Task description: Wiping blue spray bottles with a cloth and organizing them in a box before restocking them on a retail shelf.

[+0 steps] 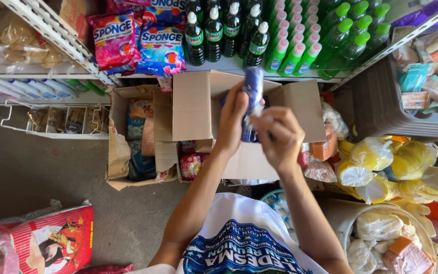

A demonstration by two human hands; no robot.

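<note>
Both hands hold a blue pack (252, 96) upright over an open carton (204, 106), its long axis running away from the person. The left hand (233, 119) wraps its side; the right hand (280, 133) pinches its near end. Beyond the hands, a shelf (219, 66) holds pink and blue powder bags (138, 43) and green bottles (300, 35). Right of the hands lie yellow bagged items (396, 167).
</note>
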